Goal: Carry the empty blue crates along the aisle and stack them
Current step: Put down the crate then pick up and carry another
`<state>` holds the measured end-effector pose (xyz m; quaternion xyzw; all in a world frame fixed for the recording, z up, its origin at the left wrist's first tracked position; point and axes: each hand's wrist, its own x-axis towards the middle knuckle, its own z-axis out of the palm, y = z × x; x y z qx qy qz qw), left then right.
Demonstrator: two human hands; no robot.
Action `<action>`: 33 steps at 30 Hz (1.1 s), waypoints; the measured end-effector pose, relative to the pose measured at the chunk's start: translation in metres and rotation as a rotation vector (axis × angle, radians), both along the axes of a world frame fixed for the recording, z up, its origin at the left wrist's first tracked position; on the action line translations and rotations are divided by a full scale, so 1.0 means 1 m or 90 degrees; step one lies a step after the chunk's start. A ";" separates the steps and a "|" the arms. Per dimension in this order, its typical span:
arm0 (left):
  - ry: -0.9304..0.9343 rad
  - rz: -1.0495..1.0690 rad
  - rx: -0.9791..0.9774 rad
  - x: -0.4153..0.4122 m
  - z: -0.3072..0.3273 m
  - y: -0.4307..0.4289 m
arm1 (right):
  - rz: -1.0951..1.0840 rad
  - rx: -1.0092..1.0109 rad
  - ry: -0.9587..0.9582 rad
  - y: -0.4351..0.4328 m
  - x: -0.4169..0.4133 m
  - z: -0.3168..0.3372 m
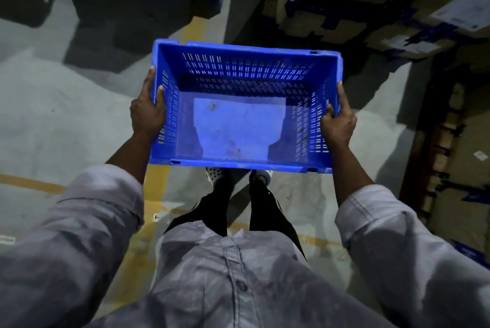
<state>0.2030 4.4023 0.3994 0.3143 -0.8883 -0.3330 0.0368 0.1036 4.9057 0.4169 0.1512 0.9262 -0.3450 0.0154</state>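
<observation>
1. Crate (pixel 244 126), blue and empty, hangs level at waist height above the floor (pixel 53 115), its long axis running side to side between both hands.
2. Left hand (pixel 147 112) is clamped on the left short wall, fingers over the rim.
3. Right hand (pixel 338 120) is clamped on the right short wall, equally near.
4. Yellow line (pixel 156 181) marks the concrete aisle; boxes (pixel 397 9) crowd ahead and right; no stack is visible.
</observation>
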 end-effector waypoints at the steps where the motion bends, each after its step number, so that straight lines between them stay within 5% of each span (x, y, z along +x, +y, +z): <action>1: 0.006 0.003 -0.003 -0.001 0.002 0.000 | -0.002 0.009 0.002 -0.002 0.002 -0.001; 24: 0.022 -0.024 -0.043 -0.037 0.016 -0.027 | -0.047 0.029 0.038 -0.027 -0.021 -0.009; 33: 0.047 -0.088 -0.050 -0.040 0.014 -0.022 | -0.091 0.053 0.063 -0.017 0.030 -0.020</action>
